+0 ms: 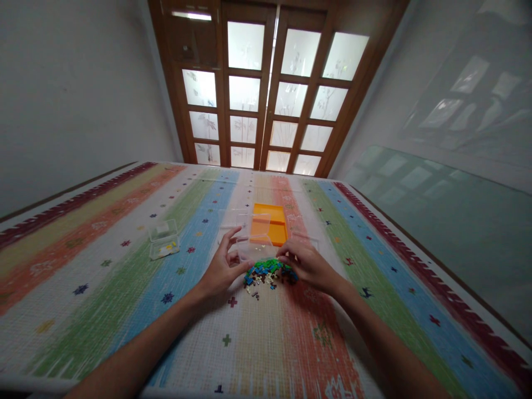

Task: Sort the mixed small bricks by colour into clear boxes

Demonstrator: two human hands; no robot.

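Observation:
A small clear plastic box [252, 254] stands near the middle of the table, with a few pale pieces inside. My left hand [224, 266] grips its left side, thumb along the front and index finger raised. Right in front of the box lies a heap of tiny building bricks [268, 270] in green, blue, cream and dark brown. Over the heap's right edge is my right hand [303, 263], its fingertips pinched together beside the box. Whatever they hold is too small to make out.
Behind the box lies an orange two-part tray [269, 222], partly seen through clear plastic. Farther left, an open clear case [164, 246] holds some yellow pieces. A striped cloth [137, 288] covers the table. A glass panel [440, 194] borders the right side.

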